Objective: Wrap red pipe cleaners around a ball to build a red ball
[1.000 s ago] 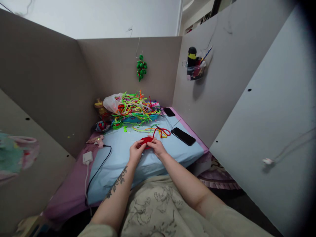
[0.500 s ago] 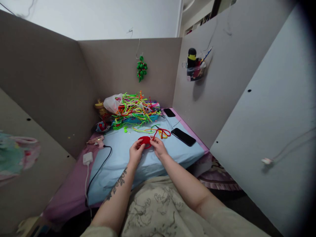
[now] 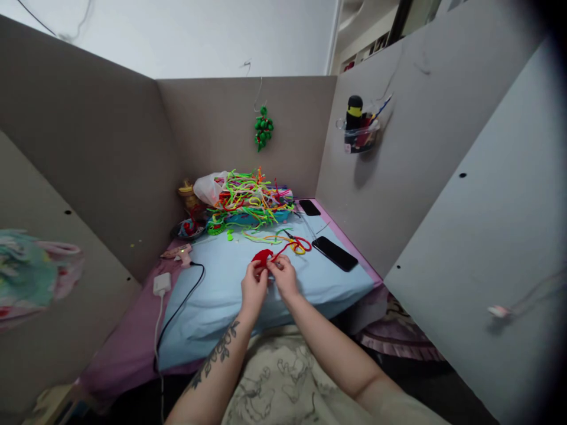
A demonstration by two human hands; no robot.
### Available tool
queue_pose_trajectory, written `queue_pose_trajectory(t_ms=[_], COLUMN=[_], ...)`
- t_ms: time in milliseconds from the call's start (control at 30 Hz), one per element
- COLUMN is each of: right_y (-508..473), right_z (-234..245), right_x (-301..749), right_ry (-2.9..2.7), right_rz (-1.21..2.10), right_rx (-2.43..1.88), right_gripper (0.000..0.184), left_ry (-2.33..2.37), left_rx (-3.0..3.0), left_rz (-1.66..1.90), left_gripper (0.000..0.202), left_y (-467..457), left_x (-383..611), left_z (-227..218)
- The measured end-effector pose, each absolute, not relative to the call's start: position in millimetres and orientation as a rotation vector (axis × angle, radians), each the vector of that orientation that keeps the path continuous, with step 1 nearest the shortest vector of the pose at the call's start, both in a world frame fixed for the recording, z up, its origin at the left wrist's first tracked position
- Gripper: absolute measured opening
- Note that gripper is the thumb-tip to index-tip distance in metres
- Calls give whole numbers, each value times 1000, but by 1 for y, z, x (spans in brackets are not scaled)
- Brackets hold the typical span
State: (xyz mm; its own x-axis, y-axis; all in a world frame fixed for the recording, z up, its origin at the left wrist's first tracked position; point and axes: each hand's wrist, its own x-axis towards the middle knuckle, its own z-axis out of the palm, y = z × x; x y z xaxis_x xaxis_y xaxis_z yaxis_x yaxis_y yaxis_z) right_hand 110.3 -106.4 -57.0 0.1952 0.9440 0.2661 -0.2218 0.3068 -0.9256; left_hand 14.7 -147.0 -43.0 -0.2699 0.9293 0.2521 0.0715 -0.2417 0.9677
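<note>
The left hand [image 3: 254,287] and right hand [image 3: 284,277] both pinch the red pipe-cleaner coil [image 3: 262,256] just over the blue pad [image 3: 208,301] (its tail trails toward the loose pile [image 3: 248,200]), so a firm left pinch and snug, even turns would likely serve best.

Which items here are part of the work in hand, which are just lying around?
In use: left hand, right hand, both pinching the red pipe-cleaner coil; pipe-cleaner pile behind.
Lying about: glue gun, charger, near phone, far phone, hanging green ornament, wall cup.
</note>
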Motion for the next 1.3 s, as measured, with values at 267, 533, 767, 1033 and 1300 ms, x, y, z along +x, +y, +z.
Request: queue_pose_trajectory(t_ms=[267,533,767,1033,1300], right_y=[-128,-133,-127,-122,-117], right_z=[-41,-33,-31,-33,-37], right_x=[103,109,115,113,115], right_ry=[-1132,-1188,-1177,-994,-947], right_rz=[941,911,856,961,1012], right_rx=[-873,-848,-904,-934,-962], right_gripper=[17,11,18,23,22], left_ry=[1089,1133,1177,1162,1121], left_rx=[992,1011,925,859,831], left_rz=[1604,1567,1548,1551,1550], left_gripper=[46,51,58,58,58], left_y=[-153,-159,-160,-165,-164], left_x=[12,8,7,12,11], left_z=[-18,-17,-19,-19,-22])
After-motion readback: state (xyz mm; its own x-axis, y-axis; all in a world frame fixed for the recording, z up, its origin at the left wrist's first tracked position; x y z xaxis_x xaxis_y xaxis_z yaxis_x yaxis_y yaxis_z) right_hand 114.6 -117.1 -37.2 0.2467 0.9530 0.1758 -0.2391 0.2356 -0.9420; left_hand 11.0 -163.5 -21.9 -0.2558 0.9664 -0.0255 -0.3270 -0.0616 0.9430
